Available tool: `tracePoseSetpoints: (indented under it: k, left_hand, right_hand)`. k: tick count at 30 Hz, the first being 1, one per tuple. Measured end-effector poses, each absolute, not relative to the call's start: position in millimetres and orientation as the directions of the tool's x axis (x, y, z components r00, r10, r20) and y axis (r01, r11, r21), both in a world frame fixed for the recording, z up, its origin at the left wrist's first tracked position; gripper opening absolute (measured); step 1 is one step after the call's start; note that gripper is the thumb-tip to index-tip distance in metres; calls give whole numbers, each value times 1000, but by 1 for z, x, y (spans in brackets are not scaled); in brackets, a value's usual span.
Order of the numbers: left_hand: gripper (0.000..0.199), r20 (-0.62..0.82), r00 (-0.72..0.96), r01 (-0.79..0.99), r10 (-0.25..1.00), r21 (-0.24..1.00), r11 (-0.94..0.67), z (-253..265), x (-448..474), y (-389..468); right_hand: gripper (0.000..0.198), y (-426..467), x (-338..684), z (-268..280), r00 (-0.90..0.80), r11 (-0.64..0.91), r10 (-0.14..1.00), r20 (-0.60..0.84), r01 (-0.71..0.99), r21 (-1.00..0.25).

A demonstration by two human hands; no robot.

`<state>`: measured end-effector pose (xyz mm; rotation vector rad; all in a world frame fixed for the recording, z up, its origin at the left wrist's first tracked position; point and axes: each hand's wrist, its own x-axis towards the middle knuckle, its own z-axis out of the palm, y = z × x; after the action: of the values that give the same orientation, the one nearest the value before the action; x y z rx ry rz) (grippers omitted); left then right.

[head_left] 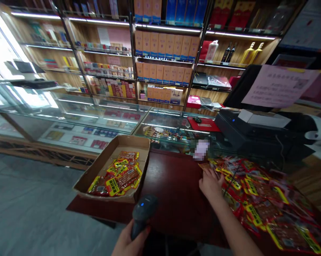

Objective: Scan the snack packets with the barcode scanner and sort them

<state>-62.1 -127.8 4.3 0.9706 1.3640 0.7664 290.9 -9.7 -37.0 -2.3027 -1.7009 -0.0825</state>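
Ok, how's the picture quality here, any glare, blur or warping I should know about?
Head view: shelf lines bow from wide-angle distortion; the window at left is blown out; light strips streak the glass counter; one small patch is pixelated; the left hand on the scanner and the right hand at the snack packets look slightly soft.

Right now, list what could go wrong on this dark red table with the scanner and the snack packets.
1. The open brown cardboard box of red-and-yellow packets sits at the table's left edge with its near corner seemingly overhanging; a nudge could tip it off.
2. The loose pile of glossy red-and-yellow snack packets reaches the right side of the dark red wooden table; packets may slide off as the right hand pulls at them.
3. The left hand holds the dark grey handheld scanner low; its grip might slip.
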Motion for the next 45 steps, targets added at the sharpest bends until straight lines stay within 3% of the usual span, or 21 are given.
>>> tracePoseSetpoints:
  k: [5,10,14,18,22,31,37,45]
  left_hand:
    - [75,-401,99,117,911,914,390,-11,-49,-131]
    - [69,-344,159,170,925,933,317,-4,-35,-127]
    - [69,-357,140,200,924,924,326,8,-33,-130]
    - [77,-384,117,229,916,908,351,15,-34,-137]
    - [77,-389,124,229,913,906,355,19,-31,-144]
    - [68,-385,185,217,904,914,344,22,-12,-147]
    - [70,-370,172,243,913,914,325,22,-4,-146]
    - [60,-363,181,322,914,900,293,28,-12,-147]
  right_hand:
    - [49,-69,227,-47,136,-86,973,185,963,-255]
    - [33,-95,200,-47,107,-36,977,184,936,-350]
    - [28,-87,227,-42,222,-112,943,247,913,-392]
    - [51,-77,267,-44,393,-258,881,265,867,-426]
    - [56,-74,287,-50,395,-221,891,225,809,-544]
    - [44,-86,231,-82,327,68,923,203,381,-922]
    - [50,-91,223,-89,310,117,935,175,198,-973]
    - [49,-90,223,-91,303,108,941,150,150,-983]
